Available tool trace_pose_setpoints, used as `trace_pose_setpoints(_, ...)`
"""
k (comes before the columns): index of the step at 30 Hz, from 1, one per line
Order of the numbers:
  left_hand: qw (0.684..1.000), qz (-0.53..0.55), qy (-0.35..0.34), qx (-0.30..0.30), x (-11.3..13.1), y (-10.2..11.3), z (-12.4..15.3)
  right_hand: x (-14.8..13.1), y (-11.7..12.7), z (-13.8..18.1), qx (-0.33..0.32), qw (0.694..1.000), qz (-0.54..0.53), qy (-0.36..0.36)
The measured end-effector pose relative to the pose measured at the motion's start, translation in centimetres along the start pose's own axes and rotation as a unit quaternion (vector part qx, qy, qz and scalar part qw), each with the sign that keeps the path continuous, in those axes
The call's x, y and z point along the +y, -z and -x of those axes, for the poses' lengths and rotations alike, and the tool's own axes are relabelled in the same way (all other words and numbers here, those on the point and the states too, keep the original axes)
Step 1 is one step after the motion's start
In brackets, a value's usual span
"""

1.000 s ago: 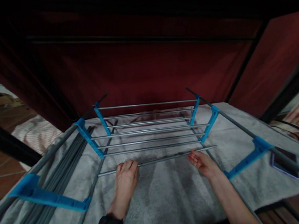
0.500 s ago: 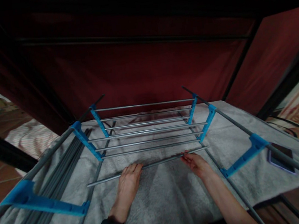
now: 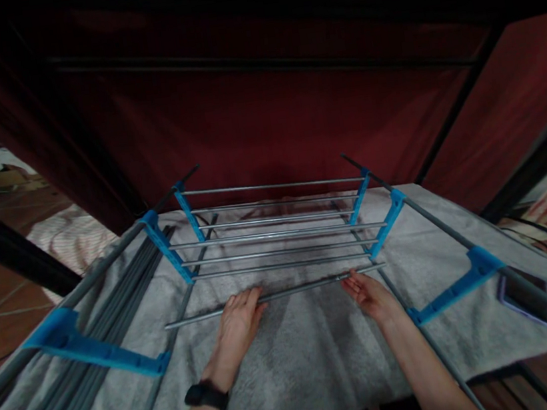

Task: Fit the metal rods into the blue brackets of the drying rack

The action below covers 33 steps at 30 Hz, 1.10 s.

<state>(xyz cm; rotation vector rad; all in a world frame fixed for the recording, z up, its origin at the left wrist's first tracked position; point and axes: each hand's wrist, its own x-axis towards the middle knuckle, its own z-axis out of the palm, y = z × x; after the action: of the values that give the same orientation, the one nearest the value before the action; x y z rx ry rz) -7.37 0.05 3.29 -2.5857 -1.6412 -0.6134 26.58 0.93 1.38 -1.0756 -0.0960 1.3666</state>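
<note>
A thin grey metal rod lies across in front of me, just above a white towel. My left hand has its fingers curled over the rod near its left half. My right hand pinches the rod near its right end. Just beyond the rod stands a rack section of several parallel grey rods set between blue plastic brackets. A black watch is on my left wrist.
Long grey frame tubes with blue brackets run along the left and the right. A bundle of loose grey rods lies at the left. A dark phone rests on the towel at the right. A dark red fabric wall rises behind.
The rod has shifted a little to the left and then settled, with both hands keeping hold of it. The camera view swayed slightly.
</note>
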Motion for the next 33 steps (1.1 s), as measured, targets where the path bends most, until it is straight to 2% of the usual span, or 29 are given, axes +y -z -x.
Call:
trace_pose_setpoints(7,0.999,-0.026,-0.024,-0.027,0.5,0.8,-0.2,-0.1,-0.2,0.2,0.017,1.0,0.017,-0.005)
trace_pose_setpoints(14,0.999,0.005,0.004,-0.034,0.8,0.7,-0.1,0.0,0.0,0.3,-0.001,1.0,0.016,0.003)
trace_pose_setpoints(19,0.999,-0.011,0.003,-0.043,1.3,1.1,-0.1,0.1,0.4,0.0,0.002,1.0,0.024,0.006)
trace_pose_setpoints(27,0.999,-0.013,-0.004,-0.046,1.4,0.5,0.1,-0.1,0.9,-0.4,0.007,0.999,0.035,-0.017)
trace_pose_setpoints(33,0.997,-0.017,-0.019,-0.069,1.7,0.1,0.5,-0.7,1.4,-0.8,0.032,0.998,0.053,-0.028)
